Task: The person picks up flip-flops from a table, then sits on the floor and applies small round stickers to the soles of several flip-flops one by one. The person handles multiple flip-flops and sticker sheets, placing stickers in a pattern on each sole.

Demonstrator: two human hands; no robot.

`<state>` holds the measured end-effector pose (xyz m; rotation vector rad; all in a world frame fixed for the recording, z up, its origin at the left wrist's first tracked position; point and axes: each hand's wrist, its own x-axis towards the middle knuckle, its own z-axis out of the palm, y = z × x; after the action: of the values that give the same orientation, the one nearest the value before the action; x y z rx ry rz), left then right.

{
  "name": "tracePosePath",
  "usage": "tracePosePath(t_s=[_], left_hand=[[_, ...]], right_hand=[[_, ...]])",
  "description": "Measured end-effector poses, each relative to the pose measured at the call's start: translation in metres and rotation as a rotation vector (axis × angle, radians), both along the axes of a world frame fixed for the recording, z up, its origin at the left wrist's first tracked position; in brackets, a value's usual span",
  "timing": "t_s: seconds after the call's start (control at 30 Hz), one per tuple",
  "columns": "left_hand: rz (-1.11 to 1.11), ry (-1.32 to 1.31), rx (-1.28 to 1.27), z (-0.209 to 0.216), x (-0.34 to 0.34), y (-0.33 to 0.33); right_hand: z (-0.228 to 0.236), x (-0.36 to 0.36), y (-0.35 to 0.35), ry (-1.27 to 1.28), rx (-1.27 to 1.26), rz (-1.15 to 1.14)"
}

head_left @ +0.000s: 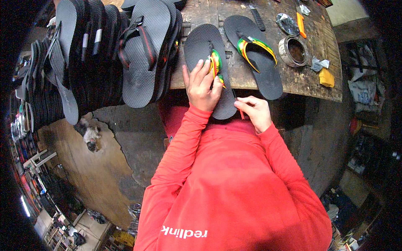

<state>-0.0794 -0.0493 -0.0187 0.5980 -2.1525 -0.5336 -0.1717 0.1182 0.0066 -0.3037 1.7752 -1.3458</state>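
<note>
A black flip-flop [204, 39] with a green, yellow and red strap [216, 58] lies at the table's near edge, its heel jutting over. My left hand [203, 87] holds it, with fingers over the sole and strap and the thumb by the strap. Beside the heel, my right hand [255, 111] pinches a slim dark tool with a red part [241, 113]; its exact kind is unclear. To the right lies a second black flip-flop [268, 71], its matching strap standing loose in an arch over the sole.
Tall stacks of black flip-flops [71, 42] and a shorter stack [142, 83] stand on the left. Toward the right of the worn wooden table [320, 79] lie a tape roll [293, 51], an orange-handled tool [300, 25], a yellow block [326, 78], a black strip [257, 18] and crumpled scraps.
</note>
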Motion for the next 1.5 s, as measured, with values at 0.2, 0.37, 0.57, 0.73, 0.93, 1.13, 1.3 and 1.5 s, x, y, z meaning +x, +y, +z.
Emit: tracePosePath(t_s=[0.2,0.37,0.57,0.73,0.93,1.13,1.3,1.5], left_hand=[[-0.04,-0.003,0.013,-0.001,0.005,-0.001],[-0.027,-0.005,0.008,-0.002,0.006,-0.001],[-0.011,-0.009,-0.014,-0.001,0.005,0.0],[-0.007,-0.024,-0.044,0.0,0.005,-0.001],[-0.008,-0.027,-0.053,0.0,0.006,0.0],[-0.012,-0.036,-0.057,0.0,0.007,-0.001],[-0.001,-0.047,-0.084,-0.002,0.006,-0.002],[-0.01,-0.026,-0.075,-0.004,0.006,-0.002]], right_hand=[[-0.005,0.01,-0.009,0.041,-0.089,-0.029],[-0.007,0.012,-0.013,0.274,-0.016,-0.029],[-0.008,0.013,-0.018,0.232,-0.052,-0.088],[-0.002,0.014,-0.024,0.402,0.13,-0.031],[0.002,0.017,-0.024,0.302,-0.061,-0.126],[-0.004,0.02,-0.014,0.264,0.072,-0.073],[-0.008,0.021,-0.006,0.292,0.031,-0.035],[-0.017,0.021,-0.013,0.291,-0.143,-0.102]])
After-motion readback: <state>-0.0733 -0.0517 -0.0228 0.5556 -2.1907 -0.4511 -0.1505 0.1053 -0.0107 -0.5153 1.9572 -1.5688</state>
